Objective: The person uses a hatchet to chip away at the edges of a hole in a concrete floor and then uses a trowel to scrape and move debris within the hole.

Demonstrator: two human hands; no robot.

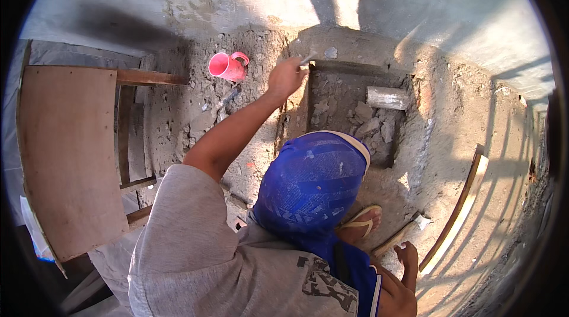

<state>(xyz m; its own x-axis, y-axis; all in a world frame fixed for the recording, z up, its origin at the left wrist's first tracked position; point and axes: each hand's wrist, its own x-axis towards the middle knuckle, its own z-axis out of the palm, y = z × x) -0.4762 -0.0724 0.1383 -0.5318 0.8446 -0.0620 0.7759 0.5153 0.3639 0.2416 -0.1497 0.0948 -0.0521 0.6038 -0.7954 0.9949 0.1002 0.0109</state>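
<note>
The person's own hands are not showing, so I cannot tell their state; a co-worker's left hand (286,78) is gripping a grey tool (308,57) at a corner of a hole (344,87); the co-worker's right hand (406,256) is hanging near a wooden handle (397,237); rubble (370,124) is lying inside; a pink mug (229,67) is sitting left.

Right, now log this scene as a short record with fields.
Wearer's hands: not in view
Co-worker: grey shirt, blue cloth head covering
Co-worker's left hand: fingers around a thin grey object, kind unclear
Co-worker's right hand: near a wood-handled tool; contact unclear
Rectangular earth pit: holds broken grey rubble, grey cylinder
Left of pit: pink plastic mug
Far left: brown wooden panel
</note>
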